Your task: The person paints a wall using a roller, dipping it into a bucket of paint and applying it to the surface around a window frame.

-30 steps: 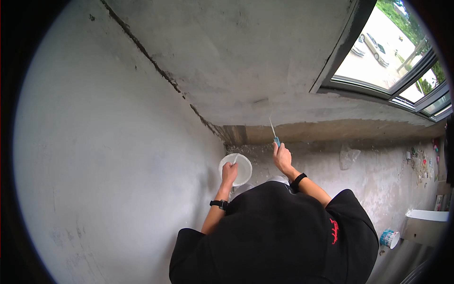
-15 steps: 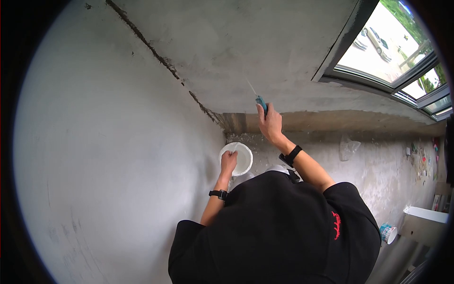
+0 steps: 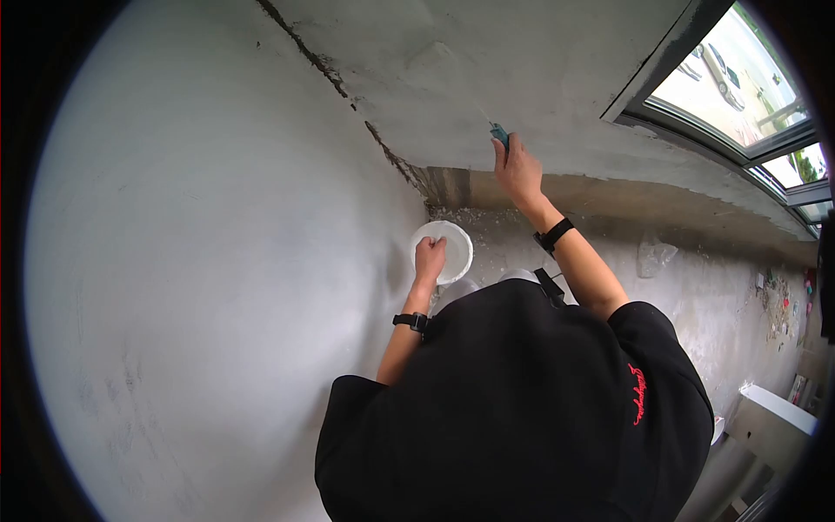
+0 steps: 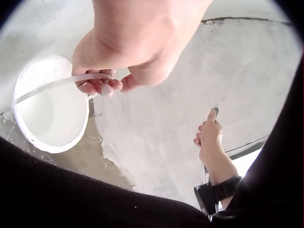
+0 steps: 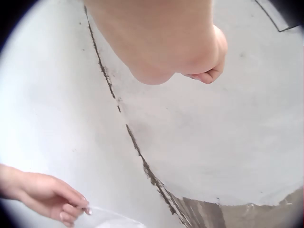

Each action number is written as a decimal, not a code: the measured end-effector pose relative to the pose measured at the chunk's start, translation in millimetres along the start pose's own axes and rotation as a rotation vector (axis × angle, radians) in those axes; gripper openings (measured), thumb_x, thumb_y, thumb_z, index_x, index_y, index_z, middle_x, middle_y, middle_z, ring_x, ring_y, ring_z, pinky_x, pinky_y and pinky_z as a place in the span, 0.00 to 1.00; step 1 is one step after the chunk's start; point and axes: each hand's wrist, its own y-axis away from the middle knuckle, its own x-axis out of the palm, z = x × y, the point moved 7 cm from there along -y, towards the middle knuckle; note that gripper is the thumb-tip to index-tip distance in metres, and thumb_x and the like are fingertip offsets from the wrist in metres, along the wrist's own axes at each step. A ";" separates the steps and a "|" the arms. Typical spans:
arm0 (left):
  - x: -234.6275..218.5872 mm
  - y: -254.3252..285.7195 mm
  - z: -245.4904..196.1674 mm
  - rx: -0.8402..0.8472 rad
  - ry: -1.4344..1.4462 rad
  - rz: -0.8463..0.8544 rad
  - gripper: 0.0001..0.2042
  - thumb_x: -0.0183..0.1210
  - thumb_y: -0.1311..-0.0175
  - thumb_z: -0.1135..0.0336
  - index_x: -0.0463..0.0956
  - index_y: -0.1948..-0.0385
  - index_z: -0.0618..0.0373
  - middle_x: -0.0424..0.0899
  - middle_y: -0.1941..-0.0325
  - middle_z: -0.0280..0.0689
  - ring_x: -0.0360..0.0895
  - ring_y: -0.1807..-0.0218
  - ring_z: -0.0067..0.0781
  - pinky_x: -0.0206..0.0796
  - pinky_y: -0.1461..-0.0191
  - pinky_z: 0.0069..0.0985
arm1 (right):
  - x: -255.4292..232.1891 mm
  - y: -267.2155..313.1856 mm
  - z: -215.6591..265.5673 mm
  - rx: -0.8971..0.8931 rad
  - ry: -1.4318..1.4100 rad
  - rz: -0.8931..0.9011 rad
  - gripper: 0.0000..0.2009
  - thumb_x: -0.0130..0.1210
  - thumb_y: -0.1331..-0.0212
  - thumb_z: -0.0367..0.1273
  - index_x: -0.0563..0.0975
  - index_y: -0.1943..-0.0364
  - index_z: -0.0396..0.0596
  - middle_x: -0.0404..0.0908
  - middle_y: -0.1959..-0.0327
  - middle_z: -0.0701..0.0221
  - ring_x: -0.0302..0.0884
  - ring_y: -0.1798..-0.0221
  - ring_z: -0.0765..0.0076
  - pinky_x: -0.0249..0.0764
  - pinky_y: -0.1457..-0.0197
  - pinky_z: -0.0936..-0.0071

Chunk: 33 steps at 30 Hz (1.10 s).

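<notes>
My left hand [image 3: 430, 259] grips the curved plastic handle [image 4: 52, 86] of a white bucket [image 3: 470, 252], low in the corner between two walls. In the left wrist view, white smears mark its fingertips, and pale material shows inside the bucket. My right hand [image 3: 520, 177] holds a putty knife [image 3: 499, 135] by its teal handle, up against the grey wall [image 3: 539, 87] below and left of the window. The blade appears only as a thin pale line. The right wrist view shows the curled right hand from behind, with the tool hidden.
A dark, ragged crack [image 3: 330, 76] runs down the wall joint. Along the wall's foot lies a bare brown strip [image 3: 591, 193]. The window [image 3: 731, 78] is at upper right. A clear plastic bag [image 3: 655, 257], scattered debris [image 3: 778, 304] and a pale box [image 3: 774, 418] lie on the right.
My right hand has risen with the putty knife from near the brown strip to higher on the grey wall. The left hand keeps its grip on the bucket handle. The head view has shifted.
</notes>
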 end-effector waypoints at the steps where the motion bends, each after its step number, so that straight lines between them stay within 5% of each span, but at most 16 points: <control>1: 1.8 1.6 -1.9 -0.007 0.004 0.010 0.16 0.58 0.43 0.60 0.72 0.78 0.68 0.77 0.80 0.47 0.73 0.76 0.39 0.63 0.69 0.35 | -4.8 6.9 -15.6 0.003 0.011 0.006 0.15 0.47 0.33 0.43 0.67 0.68 0.46 0.77 0.77 0.56 0.75 0.76 0.41 0.69 0.78 0.51; 13: 32.8 1.4 -30.3 -0.020 0.019 0.125 0.14 0.58 0.40 0.63 0.71 0.79 0.64 0.73 0.83 0.37 0.71 0.80 0.26 0.61 0.75 0.28 | -140.1 56.2 -174.7 0.082 0.582 -0.052 0.15 0.50 0.36 0.44 0.68 0.70 0.48 0.75 0.75 0.67 0.78 0.73 0.56 0.74 0.74 0.60; 20: 73.7 -0.5 -46.1 0.023 -0.031 0.236 0.14 0.57 0.40 0.63 0.70 0.80 0.63 0.72 0.84 0.36 0.70 0.81 0.26 0.61 0.76 0.28 | -217.3 98.3 -237.2 0.309 0.750 -0.149 0.16 0.52 0.38 0.46 0.70 0.70 0.48 0.79 0.74 0.66 0.80 0.70 0.56 0.76 0.71 0.61; 27: 123.4 0.6 -62.8 0.053 -0.085 0.326 0.13 0.58 0.40 0.65 0.70 0.80 0.63 0.72 0.85 0.36 0.69 0.83 0.26 0.60 0.77 0.27 | -248.4 165.0 -288.9 0.721 0.724 -0.188 0.22 0.51 0.40 0.53 0.73 0.75 0.46 0.81 0.79 0.57 0.81 0.75 0.47 0.76 0.71 0.55; 33: 177.5 4.9 -84.2 0.015 -0.139 0.385 0.11 0.58 0.40 0.65 0.71 0.78 0.63 0.71 0.86 0.34 0.69 0.84 0.24 0.60 0.79 0.25 | -252.1 242.2 -299.1 0.911 0.434 0.040 0.24 0.51 0.40 0.53 0.76 0.73 0.43 0.79 0.80 0.52 0.80 0.72 0.42 0.75 0.67 0.51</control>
